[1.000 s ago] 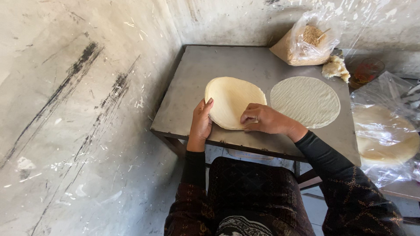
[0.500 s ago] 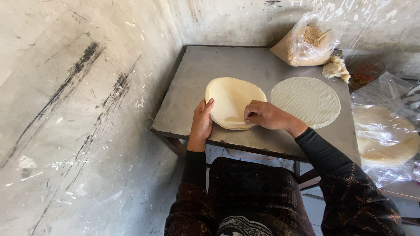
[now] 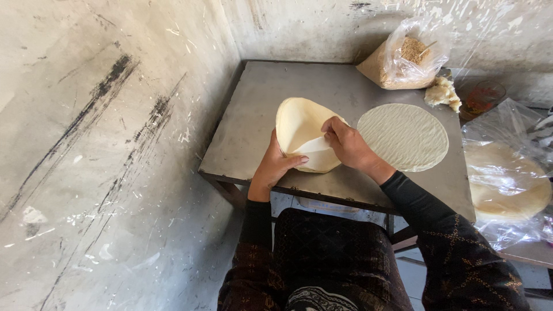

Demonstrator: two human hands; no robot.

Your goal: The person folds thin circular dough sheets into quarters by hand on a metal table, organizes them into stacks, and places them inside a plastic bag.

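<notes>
A stack of thin pale round dough sheets (image 3: 299,124) lies near the front edge of a grey metal table (image 3: 322,80). My right hand (image 3: 347,144) pinches the top sheet at its near right edge and has it peeled upward. My left hand (image 3: 275,167) rests on the stack's near left edge, thumb on top, holding it down. A single flat round sheet (image 3: 403,135) with a fine ribbed surface lies just to the right of the stack.
A clear plastic bag of crumbly tan filling (image 3: 403,60) sits at the table's back right, with a pale dough lump (image 3: 442,93) beside it. More round sheets in clear plastic (image 3: 507,184) lie on the right. Scuffed concrete walls close in on the left and behind.
My right hand has gone from lying flat on the stack to pinching its edge, and the top sheet is now lifted off the pile. My left hand has barely moved.
</notes>
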